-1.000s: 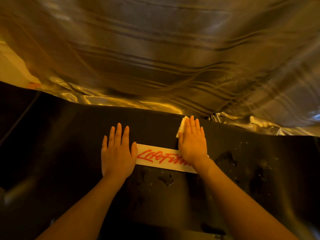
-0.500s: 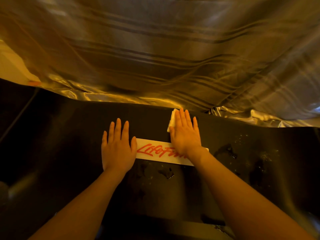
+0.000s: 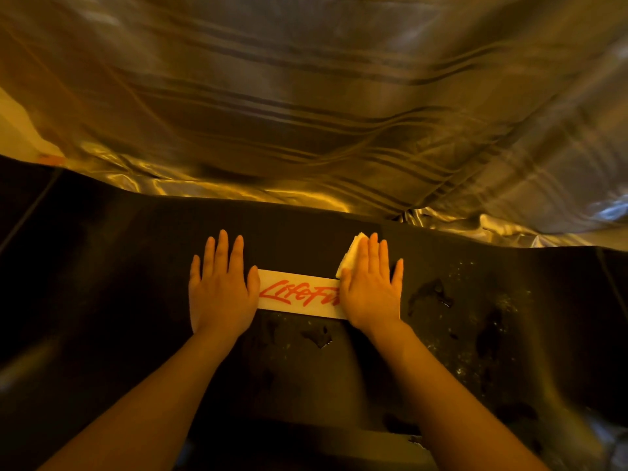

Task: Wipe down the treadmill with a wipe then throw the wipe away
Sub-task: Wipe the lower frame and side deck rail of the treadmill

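Both arms reach straight forward, palms down on the dark treadmill. The left hand lies flat, fingers straight and close together. The right hand presses the white wipe with straight, slightly spread fingers, apparently covering the label's right end.

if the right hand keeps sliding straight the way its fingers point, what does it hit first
Probably the striped shiny curtain bunched along the far edge of the treadmill surface. Between the right hand, pressing the wipe flat, and that fabric only bare black surface shows, though depth is hard to judge.
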{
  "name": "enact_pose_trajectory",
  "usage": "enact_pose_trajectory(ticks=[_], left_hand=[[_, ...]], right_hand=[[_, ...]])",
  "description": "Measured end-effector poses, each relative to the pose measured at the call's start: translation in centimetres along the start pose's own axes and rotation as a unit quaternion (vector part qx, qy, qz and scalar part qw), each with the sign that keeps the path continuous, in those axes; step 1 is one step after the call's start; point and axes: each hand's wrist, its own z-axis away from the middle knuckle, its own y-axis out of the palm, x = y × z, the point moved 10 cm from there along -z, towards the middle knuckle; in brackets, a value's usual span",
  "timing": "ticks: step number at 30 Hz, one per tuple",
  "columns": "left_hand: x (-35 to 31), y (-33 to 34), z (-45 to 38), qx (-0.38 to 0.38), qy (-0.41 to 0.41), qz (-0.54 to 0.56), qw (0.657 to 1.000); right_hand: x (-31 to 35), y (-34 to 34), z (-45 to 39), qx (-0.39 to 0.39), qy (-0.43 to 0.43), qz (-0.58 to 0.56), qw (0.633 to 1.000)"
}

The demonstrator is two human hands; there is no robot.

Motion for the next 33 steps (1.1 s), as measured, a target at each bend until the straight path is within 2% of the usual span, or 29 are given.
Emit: enact_pose_trajectory(ticks=[6,14,24,33], left_hand=[[0.0,0.0,-0.1,0.001,-0.002,-0.001,1.000],[0.1,0.0,0.0,-0.007,-0.002,0.002,1.000],[0.1,0.0,-0.1,-0.001,-0.001,-0.003,1.000],[0.1,0.2,-0.1,-0.004,-0.004,0.005,1.000]], right_hand=[[-1.8,-1.3,-3.1,0.021,-0.014,0.001,1.000],[-2.4,-0.2,0.8,0.006,0.003,0.001,1.000],[-4.1,-1.5,-3.0,0.017,0.016,-0.001,1.000],[-6.3,-1.7,-0.5,-0.025,0.020,-0.035,0.999]])
